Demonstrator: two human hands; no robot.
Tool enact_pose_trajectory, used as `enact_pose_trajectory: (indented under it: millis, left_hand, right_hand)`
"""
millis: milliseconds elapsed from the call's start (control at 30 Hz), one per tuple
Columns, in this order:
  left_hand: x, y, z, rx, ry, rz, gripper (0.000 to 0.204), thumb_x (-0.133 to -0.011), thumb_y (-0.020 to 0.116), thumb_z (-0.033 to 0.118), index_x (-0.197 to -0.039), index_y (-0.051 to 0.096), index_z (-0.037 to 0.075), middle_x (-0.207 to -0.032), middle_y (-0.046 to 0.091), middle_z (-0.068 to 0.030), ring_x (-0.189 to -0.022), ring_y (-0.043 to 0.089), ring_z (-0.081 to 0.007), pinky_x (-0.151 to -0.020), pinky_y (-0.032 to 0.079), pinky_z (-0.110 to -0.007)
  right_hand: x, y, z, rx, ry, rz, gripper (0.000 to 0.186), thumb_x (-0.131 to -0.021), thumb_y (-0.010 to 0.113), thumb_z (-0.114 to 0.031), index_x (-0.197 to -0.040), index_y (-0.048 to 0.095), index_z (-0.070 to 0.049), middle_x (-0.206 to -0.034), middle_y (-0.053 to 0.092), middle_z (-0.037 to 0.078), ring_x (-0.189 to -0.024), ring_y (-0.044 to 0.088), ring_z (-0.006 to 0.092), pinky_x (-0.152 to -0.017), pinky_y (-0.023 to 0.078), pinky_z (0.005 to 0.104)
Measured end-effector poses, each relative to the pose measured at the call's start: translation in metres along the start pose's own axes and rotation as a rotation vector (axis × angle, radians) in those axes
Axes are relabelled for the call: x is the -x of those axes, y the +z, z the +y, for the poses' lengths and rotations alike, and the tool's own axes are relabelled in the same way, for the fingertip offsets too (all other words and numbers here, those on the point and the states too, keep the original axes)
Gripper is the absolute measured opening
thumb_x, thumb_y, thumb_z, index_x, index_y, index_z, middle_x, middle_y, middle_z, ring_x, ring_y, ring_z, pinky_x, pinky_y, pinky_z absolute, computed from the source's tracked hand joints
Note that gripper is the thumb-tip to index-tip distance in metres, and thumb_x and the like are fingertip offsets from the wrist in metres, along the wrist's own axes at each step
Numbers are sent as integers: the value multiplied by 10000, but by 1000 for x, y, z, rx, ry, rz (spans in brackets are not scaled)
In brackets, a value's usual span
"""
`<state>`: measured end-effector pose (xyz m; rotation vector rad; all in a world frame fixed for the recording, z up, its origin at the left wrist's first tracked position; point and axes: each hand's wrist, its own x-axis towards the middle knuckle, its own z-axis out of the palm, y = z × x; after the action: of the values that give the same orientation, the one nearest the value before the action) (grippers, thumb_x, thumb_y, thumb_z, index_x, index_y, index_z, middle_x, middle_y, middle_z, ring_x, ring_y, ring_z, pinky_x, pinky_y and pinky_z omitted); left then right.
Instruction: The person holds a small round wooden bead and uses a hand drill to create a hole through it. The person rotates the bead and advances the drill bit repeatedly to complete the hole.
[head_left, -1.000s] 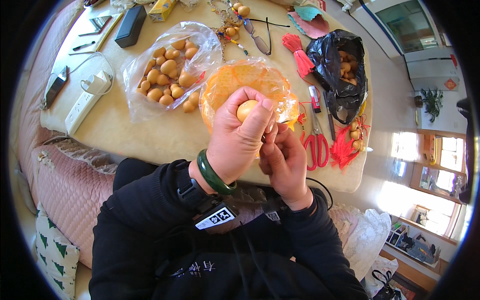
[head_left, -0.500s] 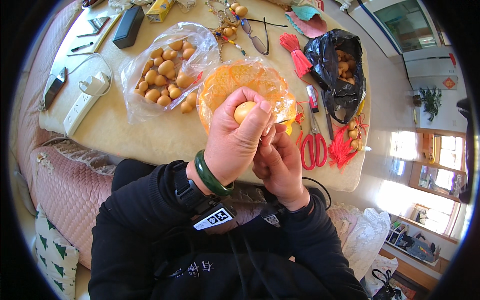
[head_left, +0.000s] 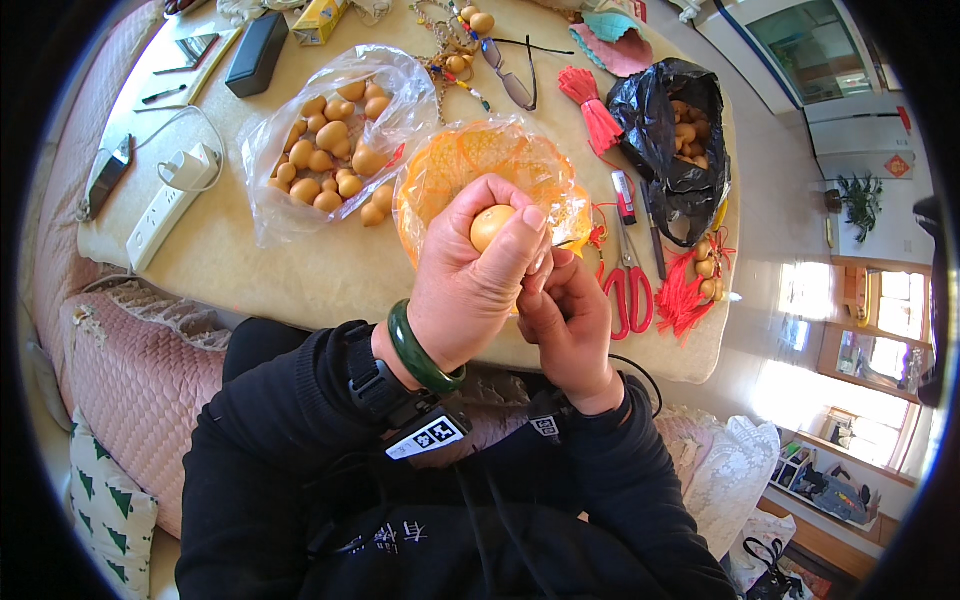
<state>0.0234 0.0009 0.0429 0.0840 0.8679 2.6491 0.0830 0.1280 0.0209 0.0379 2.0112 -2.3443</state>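
Observation:
My left hand (head_left: 475,275), with a green bangle (head_left: 421,350) at its wrist, is closed round a small tan gourd (head_left: 490,228) whose rounded end shows between thumb and forefinger. Pressed up beside it, my right hand (head_left: 565,320) has its fingertips pinched together under the left thumb; whatever sits in that pinch is hidden. Both hands are above the near edge of an orange tray (head_left: 450,165) lined with clear plastic. Left of the tray, a clear plastic bag (head_left: 265,205) holds many similar gourds (head_left: 322,150).
To the right lie red-handled scissors (head_left: 630,298), a marker-like tube (head_left: 624,196), red tassels (head_left: 683,300) and a red cord bundle (head_left: 590,110). A black bag (head_left: 635,95) of gourds stands behind them. Sunglasses (head_left: 510,75) lie at the back, a power strip (head_left: 170,215) at left.
My right hand has shifted very slightly right and up, its fingers still pinched. The left hand has barely moved and keeps its hold on the gourd.

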Motion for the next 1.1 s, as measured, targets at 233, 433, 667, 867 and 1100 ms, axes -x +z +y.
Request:
enact_pose_trajectory:
  millis: [233, 433, 667, 867, 1100]
  left_hand:
    - [1, 0, 0, -1, 15, -23, 119, -985, 595, 141, -963, 498, 76, -740, 529, 21, -624, 500, -51, -585, 438, -207]
    - [0, -1, 1, -15, 1, -27, 107, -987, 586, 132, -964, 498, 76, -748, 529, 23, -624, 500, -50, -623, 465, -215]
    - [1, 0, 0, -9, 7, -40, 96, -988, 576, 119, -961, 496, 74, -756, 534, 22, -621, 502, -42, -585, 444, -204]
    - [1, -1, -1, -68, 19, 33, 116, -983, 598, 131, -965, 498, 76, -750, 539, 22, -612, 507, -37, -550, 435, -188]
    - [2, -1, -4, -225, 111, 20, 115, -972, 619, 132, -979, 521, 73, -756, 545, 26, -626, 523, -33, -566, 439, -178]
  right_hand:
    - [-3, -7, -7, -596, 344, -176, 108, -993, 590, -164, -1042, 532, -88, -702, 469, -40, -505, 383, 35, -449, 271, 195]
    - [0, 2, -5, -21, 69, -8, 111, -995, 587, -175, -1034, 532, -86, -656, 448, -40, -495, 374, 41, -449, 256, 197]
    - [-2, -6, -6, -544, 325, -168, 110, -996, 584, -174, -1042, 535, -86, -642, 426, -46, -484, 341, 42, -440, 245, 201]
    - [-4, -2, -3, -247, 207, -69, 119, -999, 582, -174, -1035, 524, -75, -689, 475, -47, -539, 387, 34, -484, 291, 187]
    - [-6, -1, 7, 148, -87, 59, 130, -945, 649, -61, -989, 528, -41, -840, 577, -22, -753, 524, 33, -651, 432, 197]
